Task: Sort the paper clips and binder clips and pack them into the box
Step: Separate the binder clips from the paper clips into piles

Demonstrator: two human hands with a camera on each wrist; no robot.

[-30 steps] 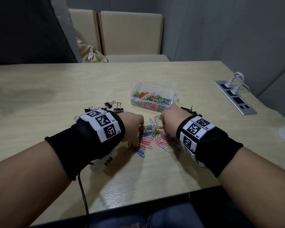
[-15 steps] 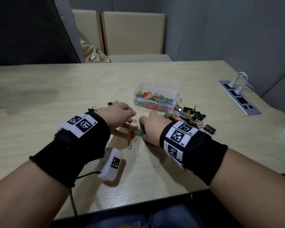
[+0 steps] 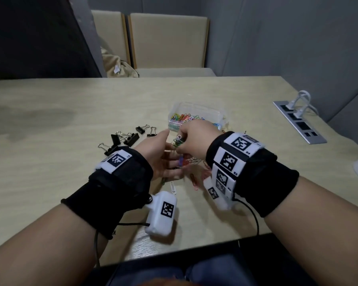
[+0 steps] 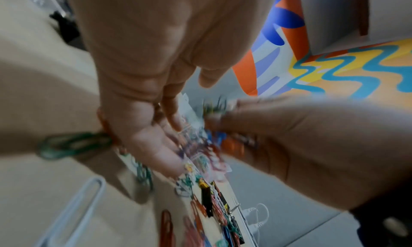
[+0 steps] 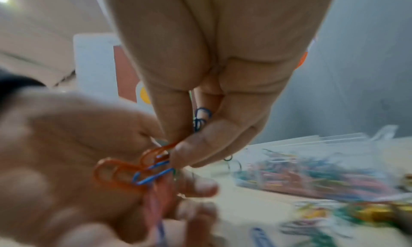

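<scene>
My right hand (image 3: 179, 142) hovers just in front of the clear plastic box (image 3: 196, 112), pinching a bunch of coloured paper clips (image 3: 177, 141). In the right wrist view the right hand (image 5: 176, 148) has thumb and forefinger closed on orange and blue paper clips (image 5: 133, 168). My left hand (image 3: 170, 157) is held palm up beside it with fingers spread, and more clips (image 4: 200, 154) lie on the palm. The box holds a layer of coloured clips (image 5: 312, 173). Loose paper clips (image 3: 194, 182) lie on the table under the hands. Several black binder clips (image 3: 124, 139) lie to the left.
A white paper clip (image 3: 173, 187) lies near the left wrist camera. More clips and a black binder clip (image 4: 206, 196) lie right of the hands. A power socket strip (image 3: 298, 122) with plugs is set in the table at right. Chairs (image 3: 167, 42) stand beyond the far edge.
Both hands have lifted off the table and moved towards the box. The right hand has taken up a bunch of clips, and the left hand has turned palm up.
</scene>
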